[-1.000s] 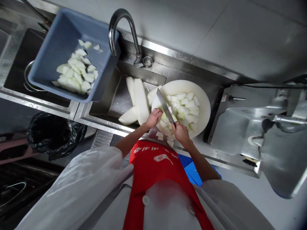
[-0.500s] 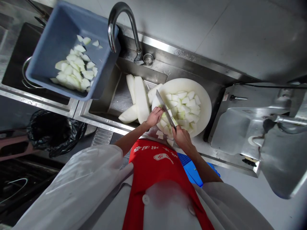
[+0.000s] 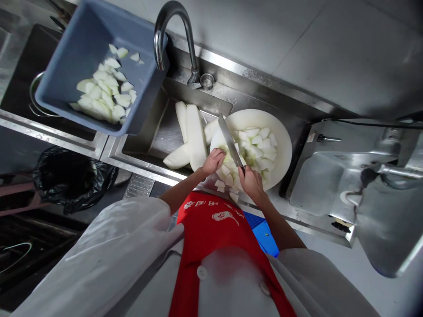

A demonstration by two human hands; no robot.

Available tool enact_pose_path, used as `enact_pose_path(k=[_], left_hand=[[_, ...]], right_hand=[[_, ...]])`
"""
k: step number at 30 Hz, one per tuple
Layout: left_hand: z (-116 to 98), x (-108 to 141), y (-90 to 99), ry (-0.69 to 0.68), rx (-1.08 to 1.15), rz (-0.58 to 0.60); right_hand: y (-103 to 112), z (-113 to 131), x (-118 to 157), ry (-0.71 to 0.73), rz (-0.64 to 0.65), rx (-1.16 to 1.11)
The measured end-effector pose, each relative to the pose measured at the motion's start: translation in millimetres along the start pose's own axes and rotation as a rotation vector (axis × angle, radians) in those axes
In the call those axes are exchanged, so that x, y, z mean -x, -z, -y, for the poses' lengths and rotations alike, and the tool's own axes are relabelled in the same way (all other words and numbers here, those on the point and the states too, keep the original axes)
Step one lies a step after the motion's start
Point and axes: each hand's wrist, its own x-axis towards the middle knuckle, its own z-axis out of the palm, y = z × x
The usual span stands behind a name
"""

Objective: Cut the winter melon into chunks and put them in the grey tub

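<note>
My right hand (image 3: 251, 182) is wrapped round the dark handle of a long-bladed knife (image 3: 230, 143). The blade slants up and left over a round white board (image 3: 280, 154) that bears several pale cut chunks (image 3: 262, 145). At the board's left edge, my left hand (image 3: 214, 161) has its fingers curled on a pale vegetable piece, mostly hidden by the fingers and blade. Several long peeled white vegetables (image 3: 195, 136) lie in the sink to the left. A few chunks (image 3: 220, 185) rest off the board, near the red apron.
A blue-grey bin (image 3: 57, 79) with cut pieces stands at the upper left. A curved tap (image 3: 178, 11) rises behind the sink (image 3: 161, 127). Below the bin is a black-lined trash container (image 3: 71, 176). Metal equipment (image 3: 317, 176) stands at the right.
The knife has lifted slightly and its blade has shifted a little right, away from my left fingers. My left hand has barely moved. The view has shifted slightly.
</note>
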Motion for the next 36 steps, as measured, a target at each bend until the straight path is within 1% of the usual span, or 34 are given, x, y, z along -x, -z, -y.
enact_pose_path(k=[5,8,12,16,20,25,27,29,31,33,36], left_hand=[[1.0,3.5,-2.4,-0.005,-0.007,-0.042],[2.2,5.6,-5.2,-0.022,-0.013,-0.071],[3.9,6.9,-8.3,0.002,0.005,-0.052],[3.8,7.3,-10.1,0.010,0.024,-0.041],[3.2,7.1,-10.9,0.010,0.023,-0.068],[5.2,9.4,-8.0,-0.006,0.027,-0.087],[7.1,11.6,-6.8,-0.002,0.047,-0.073],[9.4,13.8,-6.9,-0.002,0.053,-0.071],[11.6,15.1,-8.1,-0.001,0.042,-0.080],[13.1,15.0,-9.5,-0.003,0.036,-0.071],[13.3,13.2,-9.6,-0.016,0.040,-0.038]], right_hand=[[5.4,-3.3,15.3,-0.080,-0.021,0.009],[4.4,0.0,22.1,-0.046,-0.007,0.026],[0.9,7.8,29.7,0.028,0.064,0.044],[0.0,10.4,32.4,0.029,0.096,0.062],[-2.4,17.6,19.9,0.041,0.106,0.035],[-11.6,32.6,-16.8,0.059,0.055,-0.023],[-11.7,32.4,-26.2,0.072,0.048,-0.030],[-8.3,28.8,-27.9,0.085,0.052,-0.025],[-2.8,24.7,-21.7,0.076,0.045,-0.004],[2.8,22.4,-9.9,0.051,0.036,0.027],[8.5,22.4,10.2,0.032,0.066,0.059]])
